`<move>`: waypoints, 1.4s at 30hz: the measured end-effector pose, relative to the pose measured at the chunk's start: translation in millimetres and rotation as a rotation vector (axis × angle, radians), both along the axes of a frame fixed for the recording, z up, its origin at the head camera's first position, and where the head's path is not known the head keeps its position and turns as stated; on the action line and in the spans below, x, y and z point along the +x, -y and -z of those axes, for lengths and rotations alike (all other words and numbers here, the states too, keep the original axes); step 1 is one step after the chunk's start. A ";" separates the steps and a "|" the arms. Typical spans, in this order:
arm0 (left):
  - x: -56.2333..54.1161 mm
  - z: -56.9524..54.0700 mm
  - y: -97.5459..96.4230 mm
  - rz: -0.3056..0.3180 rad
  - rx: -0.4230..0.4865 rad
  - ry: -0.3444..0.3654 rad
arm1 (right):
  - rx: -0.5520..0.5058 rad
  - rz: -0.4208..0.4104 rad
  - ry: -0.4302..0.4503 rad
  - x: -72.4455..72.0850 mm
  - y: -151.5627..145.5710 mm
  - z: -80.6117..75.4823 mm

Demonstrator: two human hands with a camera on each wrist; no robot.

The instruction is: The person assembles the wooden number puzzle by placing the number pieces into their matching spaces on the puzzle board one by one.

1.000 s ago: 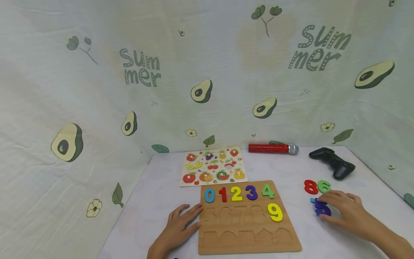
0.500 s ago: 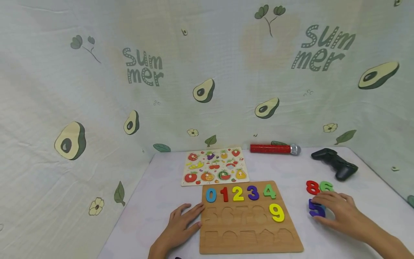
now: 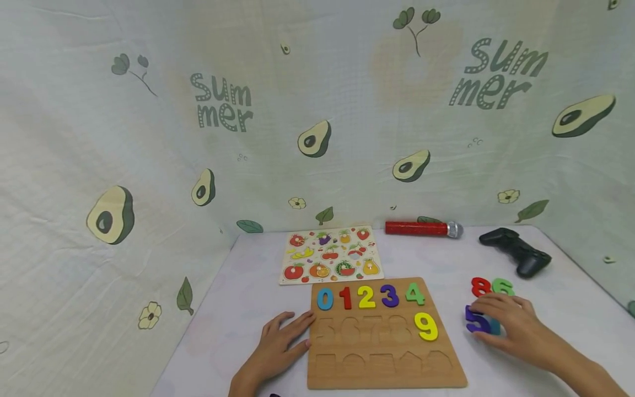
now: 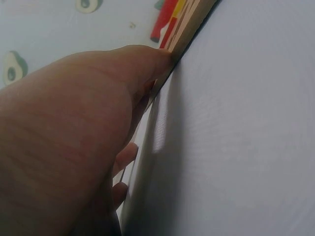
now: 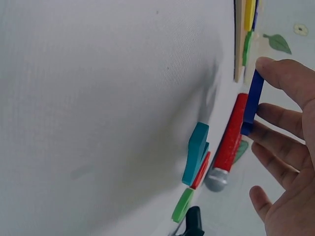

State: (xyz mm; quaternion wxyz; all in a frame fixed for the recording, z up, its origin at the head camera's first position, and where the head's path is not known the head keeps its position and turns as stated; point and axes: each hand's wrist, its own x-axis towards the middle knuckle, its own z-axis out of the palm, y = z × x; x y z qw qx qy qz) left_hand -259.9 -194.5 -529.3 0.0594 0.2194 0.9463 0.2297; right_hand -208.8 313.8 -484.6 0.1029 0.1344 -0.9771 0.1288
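My right hand [image 3: 523, 333] pinches a purple-blue number 5 [image 3: 478, 320] between thumb and fingers, right of the wooden number board [image 3: 384, 377]. In the right wrist view the 5 [image 5: 252, 103] is held off the white table. Under this hand lies a teal number piece [image 5: 196, 152], partly hidden in the head view. My left hand [image 3: 273, 350] rests by the board's left edge, its fingers extended and touching that edge. On the board, 0 to 4 fill the top row, and a yellow 9 [image 3: 426, 327] sits at the right of the second row.
A red 8 [image 3: 480, 287] and a green 6 [image 3: 503, 286] lie beyond my right hand. Farther back are a black game controller [image 3: 516, 252], a red microphone [image 3: 416, 228] and a fruit puzzle board [image 3: 329, 255]. A printed cloth [image 3: 268, 182] hangs behind the table.
My right hand has moved left with the number 5, away from the teal piece and toward the board. The left hand stays at the board's edge. The head view has shifted slightly.
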 end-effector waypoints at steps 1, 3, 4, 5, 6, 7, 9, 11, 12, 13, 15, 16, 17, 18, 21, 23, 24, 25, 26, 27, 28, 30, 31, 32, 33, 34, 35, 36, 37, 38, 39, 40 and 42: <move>0.1 0.0 -0.1 0.001 -0.001 0.000 | -0.001 -0.003 -0.001 -0.1 0.9 0.2; 0.5 -0.5 -0.3 0.000 0.002 0.004 | -0.008 -0.012 -0.001 -0.3 2.8 0.2; 0.8 -1.0 -0.4 -0.002 0.003 0.005 | -0.011 -0.017 -0.003 -0.3 4.0 -0.1; 1.0 -1.6 -0.5 -0.003 0.007 0.008 | -0.010 -0.023 -0.004 -0.4 4.9 -0.3; 1.2 -2.2 -0.7 -0.005 0.010 0.011 | -0.008 -0.029 -0.002 -0.6 5.8 -0.6; 1.4 -2.7 -0.9 -0.007 0.012 0.014 | -0.005 -0.033 -0.001 -0.7 6.7 -0.9; 1.7 -3.4 -1.2 -0.010 0.013 0.017 | 0.001 -0.036 -0.001 -0.6 9.0 -1.9; 2.0 -3.9 -1.6 -0.011 0.015 0.019 | 0.010 -0.035 -0.001 -1.0 10.5 -2.7; 2.1 -3.8 -1.8 -0.011 0.014 0.019 | 0.011 -0.033 0.000 -1.3 11.3 -3.1; 2.1 -3.9 -1.9 -0.011 0.015 0.020 | 0.010 -0.032 -0.001 -1.4 12.1 -3.3; 2.6 -4.2 -2.2 -0.011 0.015 0.019 | 0.004 -0.039 -0.008 -2.0 13.9 -3.7; 2.9 -4.2 -2.3 -0.012 0.015 0.020 | -0.002 -0.043 -0.010 -2.1 14.8 -3.9; 3.2 -4.2 -2.4 -0.013 0.014 0.022 | -0.005 -0.046 -0.015 -2.2 15.9 -4.0; 3.6 -4.2 -2.3 -0.014 0.015 0.024 | -0.007 -0.056 -0.021 -2.6 16.6 -3.9; 4.2 -4.6 -2.2 -0.010 0.014 0.023 | -0.009 -0.069 -0.043 -2.7 19.5 -3.9; 4.4 -5.0 -2.1 -0.008 0.017 0.021 | -0.008 -0.084 -0.064 -3.0 21.3 -3.5; 4.5 -5.3 -2.1 -0.008 0.018 0.021 | -0.008 -0.088 -0.071 -3.3 22.2 -3.1; 4.5 -5.7 -2.1 -0.007 0.020 0.020 | -0.009 -0.088 -0.080 -3.3 23.2 -2.7; 4.7 -6.4 -2.2 -0.006 0.023 0.018 | -0.009 -0.091 -0.087 -3.4 24.2 -2.2; 4.6 -6.5 -2.3 -0.008 0.023 0.022 | -0.011 -0.096 -0.090 -3.2 25.3 -1.8; 4.6 -6.9 -2.4 -0.008 0.024 0.022 | -0.009 -0.098 -0.089 -3.3 26.4 -1.6; 4.5 -7.4 -2.4 -0.008 0.026 0.023 | -0.009 -0.100 -0.083 -3.2 28.6 -1.2; 4.5 -7.4 -2.3 -0.007 0.026 0.021 | -0.009 -0.103 -0.079 -3.0 29.6 -1.0; 4.4 -7.4 -2.3 -0.006 0.025 0.019 | -0.009 -0.105 -0.077 -2.9 30.8 -1.1; 4.3 -7.2 -2.2 -0.006 0.024 0.019 | -0.009 -0.107 -0.076 -2.8 32.1 -1.0; 4.2 -7.1 -2.1 -0.006 0.021 0.016 | -0.009 -0.107 -0.074 -3.0 33.1 -0.8; 4.3 -7.0 -2.0 -0.005 0.020 0.015 | -0.013 -0.111 -0.071 -3.0 34.2 -1.1; 4.3 -7.0 -1.9 -0.004 0.020 0.015 | -0.015 -0.117 -0.067 -3.2 35.3 -1.3; 4.3 -7.0 -1.8 -0.004 0.021 0.014 | -0.017 -0.113 -0.059 -3.6 36.4 -1.4; 4.1 -7.0 -1.8 -0.004 0.022 0.016 | -0.019 -0.113 -0.052 -3.9 37.7 -1.8; 4.0 -6.9 -1.8 -0.005 0.021 0.017 | -0.023 -0.114 -0.039 -4.2 38.9 -2.2; 3.8 -6.8 -1.8 -0.007 0.020 0.018 | -0.025 -0.115 -0.026 -4.7 39.9 -2.4; 3.2 -6.2 -1.9 -0.008 0.021 0.021 | -0.021 -0.117 -0.011 -5.3 42.4 -2.7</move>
